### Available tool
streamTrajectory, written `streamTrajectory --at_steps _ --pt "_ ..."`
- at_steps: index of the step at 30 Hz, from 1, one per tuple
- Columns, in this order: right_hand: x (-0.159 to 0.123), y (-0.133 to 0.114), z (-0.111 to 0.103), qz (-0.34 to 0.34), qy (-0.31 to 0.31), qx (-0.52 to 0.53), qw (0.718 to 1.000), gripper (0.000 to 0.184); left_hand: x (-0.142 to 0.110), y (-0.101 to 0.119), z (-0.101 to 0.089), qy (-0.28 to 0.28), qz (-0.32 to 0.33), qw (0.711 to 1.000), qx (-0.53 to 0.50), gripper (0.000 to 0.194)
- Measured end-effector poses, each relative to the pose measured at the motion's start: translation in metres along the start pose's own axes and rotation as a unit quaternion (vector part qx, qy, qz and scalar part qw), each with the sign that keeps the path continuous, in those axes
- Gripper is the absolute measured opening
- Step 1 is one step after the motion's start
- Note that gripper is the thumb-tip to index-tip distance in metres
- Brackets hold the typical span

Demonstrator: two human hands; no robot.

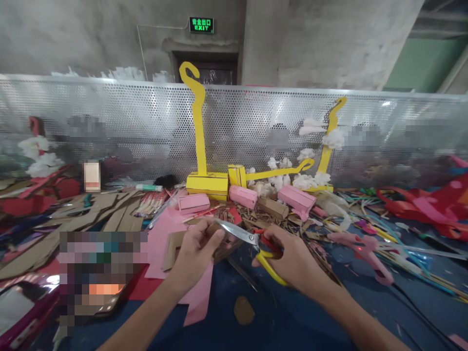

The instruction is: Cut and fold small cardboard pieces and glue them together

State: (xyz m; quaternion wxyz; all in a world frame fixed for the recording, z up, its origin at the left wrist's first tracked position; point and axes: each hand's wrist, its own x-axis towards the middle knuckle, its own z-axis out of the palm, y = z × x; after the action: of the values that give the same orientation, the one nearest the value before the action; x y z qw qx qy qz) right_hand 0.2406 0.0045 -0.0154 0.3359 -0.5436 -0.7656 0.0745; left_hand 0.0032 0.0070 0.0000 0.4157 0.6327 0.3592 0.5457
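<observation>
Scissors (252, 237) sit above the blue table (288, 321), in from its far edge, our right hand (292, 256) closed on their 2 handles: stiff and light, we judge, best held there. Our left hand (197, 251) curls beside the blades; its grip we cannot tell.

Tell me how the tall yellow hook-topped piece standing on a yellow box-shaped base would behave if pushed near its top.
The tall yellow hook-topped piece would probably sway or bend, being a long, narrow strip. It looks light, like card. It could tip, since it rises well above its low yellow box-shaped base.
</observation>
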Motion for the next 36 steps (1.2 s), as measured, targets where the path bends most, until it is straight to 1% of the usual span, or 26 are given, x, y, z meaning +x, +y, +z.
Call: streamTrajectory --at_steps 4,6,8,10,12,15,20,22,27,30,33,36 --pt "-0.002 0.000 -0.002 0.004 -0.002 -0.015 1.000 0.053 0.000 -0.001 -0.001 0.019 0.020 0.999 0.041 0.020" --pt "-0.003 -0.004 -0.003 0.006 -0.013 -0.014 1.000 0.055 0.001 0.001 -0.001 0.014 0.038 0.997 0.060 0.014" --pt "-0.003 -0.008 -0.005 0.004 -0.019 -0.009 1.000 0.055 0.001 0.004 -0.001 0.000 0.054 0.996 0.078 0.008" --pt "-0.003 -0.011 -0.006 -0.006 -0.017 0.000 1.000 0.053 0.000 0.007 -0.001 -0.015 0.055 0.995 0.085 0.003" --pt "-0.003 -0.013 -0.006 -0.022 -0.012 0.007 1.000 0.050 0.000 0.007 0.000 -0.025 0.047 0.996 0.074 0.002" --pt "-0.003 -0.013 -0.006 -0.036 -0.009 0.008 0.999 0.049 -0.001 0.002 0.002 -0.037 0.030 0.998 0.035 0.001" --pt "-0.003 -0.012 -0.007 -0.044 -0.028 -0.023 0.998 0.035 -0.002 -0.010 0.001 -0.069 0.020 0.997 -0.022 0.010" --pt "-0.002 -0.012 -0.008 -0.049 -0.025 -0.034 0.998 0.036 -0.003 -0.013 0.001 -0.075 0.017 0.996 -0.039 0.013" --pt "0.000 -0.013 -0.012 -0.055 -0.022 -0.034 0.998 0.038 -0.005 -0.013 0.001 -0.047 0.023 0.998 -0.015 0.014" --pt "0.000 -0.010 -0.011 -0.063 -0.011 -0.034 0.997 0.036 -0.005 -0.006 0.001 -0.048 0.030 0.998 0.005 0.013" --pt "0.000 -0.005 -0.006 -0.071 -0.005 -0.035 0.997 0.038 -0.005 0.004 0.003 -0.041 0.037 0.998 0.039 0.013" --pt "0.001 -0.002 -0.003 -0.056 0.011 -0.038 0.998 0.041 -0.004 0.009 0.003 -0.029 0.039 0.996 0.070 0.009"
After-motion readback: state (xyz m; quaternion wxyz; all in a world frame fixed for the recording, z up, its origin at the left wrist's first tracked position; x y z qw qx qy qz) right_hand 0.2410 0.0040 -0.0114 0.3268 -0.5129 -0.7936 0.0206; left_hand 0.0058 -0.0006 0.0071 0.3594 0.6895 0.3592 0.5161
